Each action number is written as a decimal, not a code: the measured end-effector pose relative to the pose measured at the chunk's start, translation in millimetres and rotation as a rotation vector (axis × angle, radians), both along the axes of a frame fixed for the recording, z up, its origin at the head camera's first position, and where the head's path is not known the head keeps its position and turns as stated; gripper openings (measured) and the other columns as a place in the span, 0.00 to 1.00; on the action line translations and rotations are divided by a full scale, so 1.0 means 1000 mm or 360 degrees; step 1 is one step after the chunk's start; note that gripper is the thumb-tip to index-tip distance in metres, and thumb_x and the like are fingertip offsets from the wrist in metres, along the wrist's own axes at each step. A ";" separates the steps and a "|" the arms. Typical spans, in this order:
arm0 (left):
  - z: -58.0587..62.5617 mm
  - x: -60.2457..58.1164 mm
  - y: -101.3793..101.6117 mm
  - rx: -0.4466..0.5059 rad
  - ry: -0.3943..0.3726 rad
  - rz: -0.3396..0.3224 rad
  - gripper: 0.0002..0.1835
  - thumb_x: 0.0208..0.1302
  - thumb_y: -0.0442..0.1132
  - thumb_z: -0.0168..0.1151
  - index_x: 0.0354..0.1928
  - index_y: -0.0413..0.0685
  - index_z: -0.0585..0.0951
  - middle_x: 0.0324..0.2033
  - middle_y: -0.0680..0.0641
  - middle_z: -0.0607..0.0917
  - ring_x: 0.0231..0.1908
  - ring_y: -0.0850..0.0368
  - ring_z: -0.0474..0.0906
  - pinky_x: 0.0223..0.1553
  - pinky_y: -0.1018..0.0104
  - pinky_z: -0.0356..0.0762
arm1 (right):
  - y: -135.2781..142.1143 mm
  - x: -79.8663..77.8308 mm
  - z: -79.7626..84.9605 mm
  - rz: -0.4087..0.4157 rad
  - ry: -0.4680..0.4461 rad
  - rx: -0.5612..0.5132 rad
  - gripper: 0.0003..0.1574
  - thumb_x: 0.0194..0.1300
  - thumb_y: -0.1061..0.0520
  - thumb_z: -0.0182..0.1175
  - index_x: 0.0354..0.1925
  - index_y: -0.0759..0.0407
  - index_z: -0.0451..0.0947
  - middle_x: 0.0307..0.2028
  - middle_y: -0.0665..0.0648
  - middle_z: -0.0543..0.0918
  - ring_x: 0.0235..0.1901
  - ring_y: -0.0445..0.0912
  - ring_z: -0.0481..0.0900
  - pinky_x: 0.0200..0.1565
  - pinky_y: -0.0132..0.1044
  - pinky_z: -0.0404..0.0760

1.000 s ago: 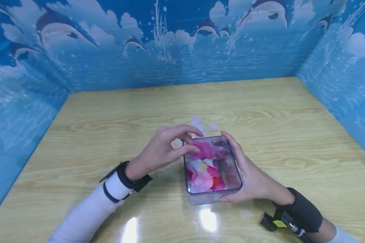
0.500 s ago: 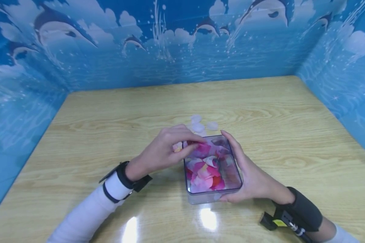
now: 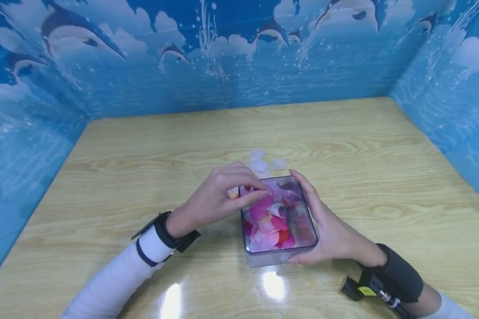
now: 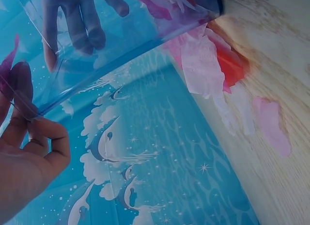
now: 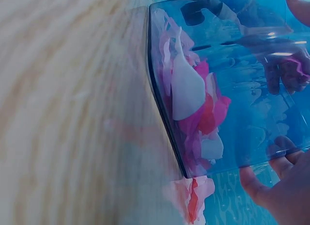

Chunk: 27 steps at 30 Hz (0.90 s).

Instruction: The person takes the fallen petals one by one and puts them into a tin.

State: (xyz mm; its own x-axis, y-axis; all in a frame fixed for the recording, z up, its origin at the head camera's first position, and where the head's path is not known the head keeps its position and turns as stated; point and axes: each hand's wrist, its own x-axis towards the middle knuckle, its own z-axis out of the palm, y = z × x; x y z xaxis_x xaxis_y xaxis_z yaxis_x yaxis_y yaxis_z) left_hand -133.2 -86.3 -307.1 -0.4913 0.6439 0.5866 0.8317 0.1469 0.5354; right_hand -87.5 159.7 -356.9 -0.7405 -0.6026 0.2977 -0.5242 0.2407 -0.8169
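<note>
A clear, dark-rimmed plastic box (image 3: pixel 263 260) stands on the table with pink, red and white flower petals (image 3: pixel 269 230) lying inside. My right hand (image 3: pixel 329 235) grips its right side, thumb at the near corner and a finger at the far one. Over the box's far left part, my left hand (image 3: pixel 217 192) pinches a magenta petal (image 3: pixel 258 212) between thumb and fingers. In the left wrist view that petal (image 4: pixel 10 65) sticks out from the fingertips, partly seen through the box wall. The right wrist view shows the petals (image 5: pixel 203 104) heaped at the bottom of the box.
Several pale, whitish petals (image 3: pixel 259 166) lie on the wooden table (image 3: pixel 163 150) just behind the box. More loose pink and red petals (image 4: pixel 208 65) lie beside its left wall. A blue dolphin-print cloth (image 3: pixel 231 66) hangs around the table's back and sides.
My left hand, first at the far left rim, has closed its fingertips and now holds the magenta petal over the box. My right hand keeps its grip on the box.
</note>
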 end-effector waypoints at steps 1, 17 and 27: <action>0.000 0.000 0.000 0.0002 0.0008 -0.0005 0.05 0.55 0.34 0.64 0.32 0.42 0.86 0.28 0.48 0.87 0.36 0.63 0.77 0.37 0.65 0.80 | 0.000 0.000 0.000 0.0002 0.0003 -0.0001 0.90 0.25 0.49 0.80 0.72 0.52 0.27 0.68 0.58 0.50 0.63 0.55 0.55 0.60 0.67 0.57; -0.012 -0.021 -0.014 -0.0198 -0.0498 0.0432 0.11 0.65 0.34 0.54 0.48 0.41 0.77 0.46 0.41 0.77 0.35 0.56 0.76 0.34 0.60 0.83 | 0.000 0.000 -0.001 -0.0014 0.0006 -0.0004 0.91 0.22 0.51 0.80 0.72 0.52 0.27 0.68 0.58 0.51 0.63 0.57 0.56 0.61 0.67 0.54; -0.040 -0.023 -0.009 -0.1055 -0.0343 0.0338 0.14 0.60 0.33 0.57 0.48 0.47 0.82 0.58 0.36 0.69 0.55 0.43 0.67 0.56 0.50 0.72 | 0.000 -0.001 -0.002 -0.0008 0.0045 -0.0011 0.91 0.22 0.50 0.80 0.72 0.55 0.27 0.67 0.59 0.52 0.61 0.59 0.58 0.59 0.68 0.58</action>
